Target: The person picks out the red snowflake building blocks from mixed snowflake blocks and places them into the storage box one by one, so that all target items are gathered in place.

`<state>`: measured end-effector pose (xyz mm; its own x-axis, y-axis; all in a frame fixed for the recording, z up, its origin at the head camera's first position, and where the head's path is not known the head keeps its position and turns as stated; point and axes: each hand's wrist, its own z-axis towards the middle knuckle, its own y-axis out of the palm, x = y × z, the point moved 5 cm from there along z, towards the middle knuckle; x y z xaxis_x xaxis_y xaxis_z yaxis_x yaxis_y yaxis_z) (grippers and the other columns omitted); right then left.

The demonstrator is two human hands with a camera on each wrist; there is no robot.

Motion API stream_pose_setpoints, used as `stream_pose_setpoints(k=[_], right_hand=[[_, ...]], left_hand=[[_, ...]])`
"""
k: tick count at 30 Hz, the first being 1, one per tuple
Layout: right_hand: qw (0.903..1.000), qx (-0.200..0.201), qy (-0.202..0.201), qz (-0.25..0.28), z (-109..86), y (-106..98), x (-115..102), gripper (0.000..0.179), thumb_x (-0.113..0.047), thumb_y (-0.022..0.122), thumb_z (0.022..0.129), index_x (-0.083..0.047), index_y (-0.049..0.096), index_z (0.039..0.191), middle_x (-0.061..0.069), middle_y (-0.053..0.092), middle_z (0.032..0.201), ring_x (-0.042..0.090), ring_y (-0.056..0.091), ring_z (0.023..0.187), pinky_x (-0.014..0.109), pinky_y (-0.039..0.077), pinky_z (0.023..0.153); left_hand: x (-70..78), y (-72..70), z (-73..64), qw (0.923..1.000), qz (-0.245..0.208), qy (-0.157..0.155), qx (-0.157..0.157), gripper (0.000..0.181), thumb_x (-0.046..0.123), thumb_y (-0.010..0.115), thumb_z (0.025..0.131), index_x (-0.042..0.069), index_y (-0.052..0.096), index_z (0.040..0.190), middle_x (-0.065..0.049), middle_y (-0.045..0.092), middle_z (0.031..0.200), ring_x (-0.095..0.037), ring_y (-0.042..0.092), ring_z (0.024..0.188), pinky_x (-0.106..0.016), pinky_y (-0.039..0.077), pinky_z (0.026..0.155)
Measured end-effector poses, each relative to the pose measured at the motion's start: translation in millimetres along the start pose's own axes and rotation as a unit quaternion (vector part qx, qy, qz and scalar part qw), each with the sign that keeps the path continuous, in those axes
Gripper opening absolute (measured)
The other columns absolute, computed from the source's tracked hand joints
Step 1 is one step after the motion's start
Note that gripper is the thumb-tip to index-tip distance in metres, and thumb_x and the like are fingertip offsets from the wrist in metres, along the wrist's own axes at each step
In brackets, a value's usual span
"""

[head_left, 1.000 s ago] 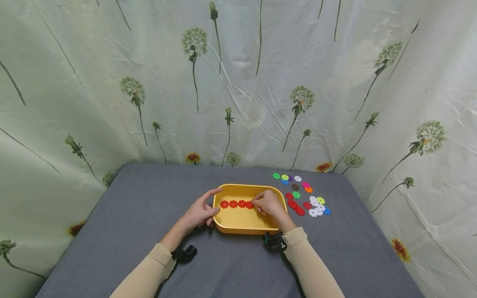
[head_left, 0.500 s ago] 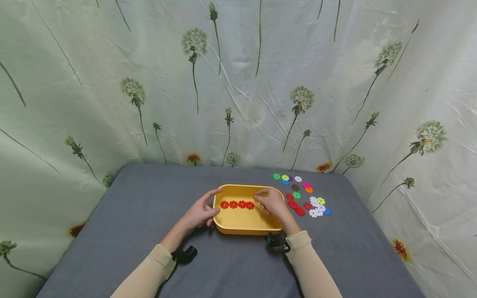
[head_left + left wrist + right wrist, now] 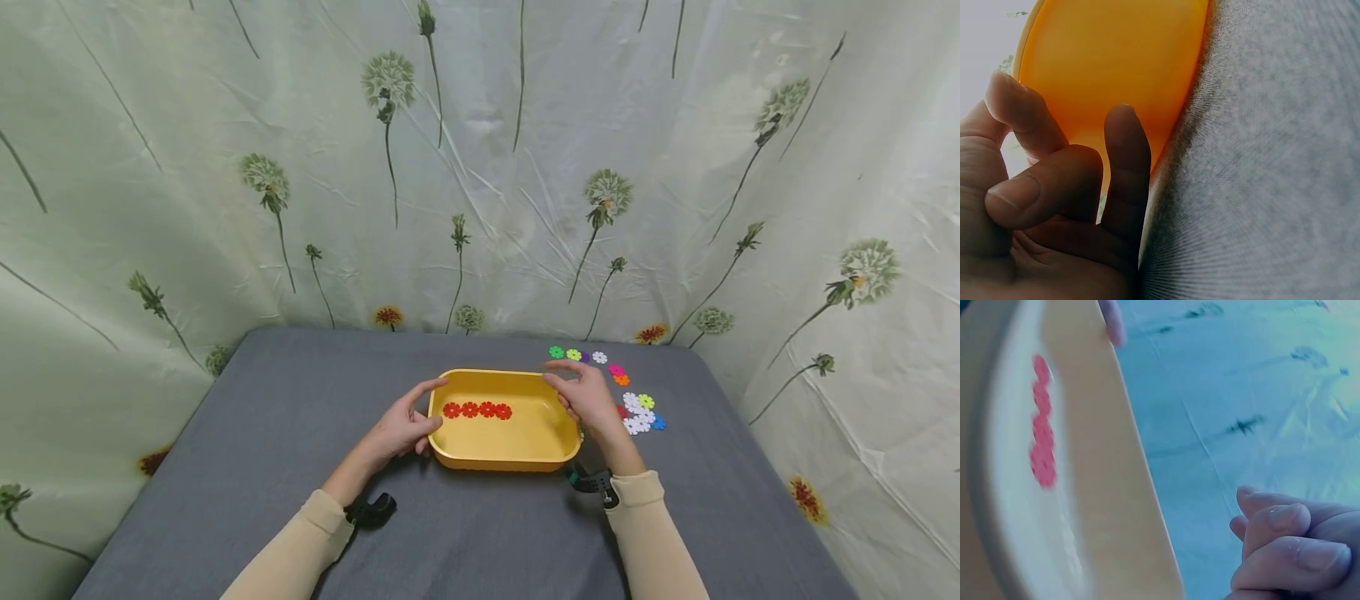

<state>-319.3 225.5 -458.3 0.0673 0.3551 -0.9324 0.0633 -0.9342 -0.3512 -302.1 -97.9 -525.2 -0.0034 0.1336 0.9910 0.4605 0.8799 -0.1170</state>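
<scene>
Grey table (image 3: 315,400), hands (image 3: 400,427) (image 3: 592,404) now farther apart

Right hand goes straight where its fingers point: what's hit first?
Likely the tray, at its far right corner. How high the right hand is relative to it is unclear; it might pass over.

The right hand (image 3: 1291,544) hangs apart from the tray (image 3: 1110,487), where pinkish-red discs (image 3: 1042,428) (four, close together) lie in a row.
</scene>
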Motion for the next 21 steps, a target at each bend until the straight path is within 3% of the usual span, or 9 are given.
stream_pose_setpoints(k=[11,21], right_hand=[[0.9995,0.022,0.003,0.021,-1.8,-64.6,30.0,0.056,-0.031,0.07,0.104,-0.004,0.055,0.151,-0.005,0.047,0.058,0.008,0.036,0.045,0.02,0.033,0.045],[0.9995,-0.001,0.033,0.004,-6.5,-95.8,64.1,0.058,-0.031,0.067,0.106,-0.002,0.051,0.154,-0.006,0.044,0.058,0.007,0.035,0.044,0.021,0.033,0.045]], left_hand=[[-0.6,-0.8,0.9,1.0,0.0,-0.001,0.003,0.068,0.014,0.065,0.105,0.027,0.035,0.164,0.006,0.06,0.053,-0.015,0.052,0.044,-0.024,0.036,0.042],[-1.3,-0.2,0.0,1.0,-0.003,-0.005,0.003,0.067,0.013,0.065,0.105,0.028,0.035,0.164,0.006,0.06,0.052,-0.015,0.051,0.044,-0.023,0.035,0.042]])
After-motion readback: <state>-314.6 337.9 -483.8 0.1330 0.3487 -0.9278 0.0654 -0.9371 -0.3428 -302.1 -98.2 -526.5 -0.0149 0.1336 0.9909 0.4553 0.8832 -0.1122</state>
